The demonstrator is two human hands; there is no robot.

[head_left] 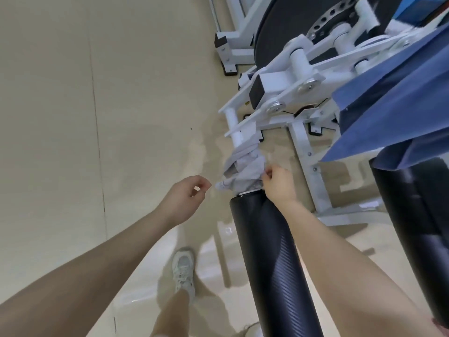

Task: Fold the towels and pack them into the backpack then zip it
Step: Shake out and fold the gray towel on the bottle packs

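Note:
A crumpled light grey towel (244, 170) hangs bunched at the far end of a black padded roller (269, 259), under a white peg of a gym machine. My right hand (279, 183) pinches the towel's right edge with curled fingers. To the towel's left, a short gap away, my left hand (185, 198) hovers with thumb and forefinger nearly touching, holding nothing. A blue cloth (393, 100) drapes over the machine at the upper right. No backpack is in view.
The white steel frame of the gym machine (281, 93) fills the upper right, with a second black roller (418, 227) at the right edge. Beige glossy floor (73, 117) spreads to the left. My white-shoed foot (183, 271) stands below the hands.

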